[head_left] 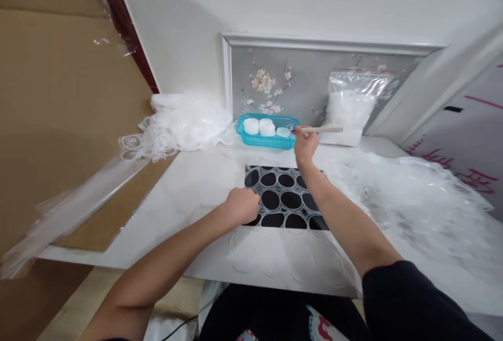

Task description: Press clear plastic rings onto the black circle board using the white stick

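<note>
Head view: your right hand [305,144] is stretched out to the teal basket [267,141] at the back of the white table [196,184], fingers pinched around a thin wooden stick [323,130]. The stick lies roughly level, its free end pointing right toward the zip bag [351,113] of white material leaning on the framed flower picture [302,76]; its near end sits at the basket's right rim, beside a small clear cap [283,132]. Two white jars [259,127] stand inside the basket, left of that cap. Your left hand [241,206] is closed into a loose fist, resting on the left edge of the black tray [285,198], which has rows of oval cells outlined by clear rings. Can't tell whether that fist holds anything; the fingers curl under, out of sight. Just in front of the tray, a few clear plastic rings [251,252] lie flat on the table. A big heap of the same clear rings [412,199] spreads to your right, and a smaller pile [176,126] sits left of the basket. Cardboard [58,121] stands at far left.
</note>
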Demonstrator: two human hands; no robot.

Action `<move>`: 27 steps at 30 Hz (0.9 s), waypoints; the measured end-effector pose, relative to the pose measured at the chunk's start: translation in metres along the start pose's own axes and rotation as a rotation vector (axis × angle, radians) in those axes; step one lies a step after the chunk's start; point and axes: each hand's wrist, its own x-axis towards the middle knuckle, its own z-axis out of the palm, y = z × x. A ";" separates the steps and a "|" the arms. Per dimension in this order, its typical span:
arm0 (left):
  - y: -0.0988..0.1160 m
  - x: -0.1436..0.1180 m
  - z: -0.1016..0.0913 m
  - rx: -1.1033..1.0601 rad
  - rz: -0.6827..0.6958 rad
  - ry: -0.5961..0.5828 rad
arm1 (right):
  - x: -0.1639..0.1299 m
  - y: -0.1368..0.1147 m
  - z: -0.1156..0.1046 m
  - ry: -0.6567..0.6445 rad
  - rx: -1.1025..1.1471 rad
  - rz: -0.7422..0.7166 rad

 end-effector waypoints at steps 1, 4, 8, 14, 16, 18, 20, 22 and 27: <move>-0.002 0.000 0.000 -0.002 -0.003 0.015 | 0.006 0.001 -0.010 0.054 0.043 0.017; -0.006 0.004 0.001 -0.012 -0.036 0.089 | -0.009 0.003 -0.037 -0.092 0.104 -0.099; 0.003 0.010 0.010 -0.031 -0.070 0.201 | -0.066 0.008 -0.043 -0.509 0.168 -0.015; 0.015 0.013 0.032 -0.016 0.019 0.235 | -0.103 0.017 -0.026 -0.694 0.272 0.130; 0.014 0.014 0.036 -0.012 0.024 0.236 | -0.103 0.016 -0.027 -0.705 0.272 0.127; 0.013 0.014 0.036 -0.003 0.027 0.241 | -0.102 0.014 -0.029 -0.709 0.261 0.123; 0.013 0.015 0.035 0.004 0.025 0.232 | -0.102 0.012 -0.030 -0.711 0.255 0.114; 0.013 0.016 0.034 0.004 0.022 0.220 | -0.103 0.011 -0.030 -0.705 0.245 0.099; 0.012 0.017 0.033 -0.009 0.035 0.217 | -0.103 0.010 -0.030 -0.690 0.229 0.058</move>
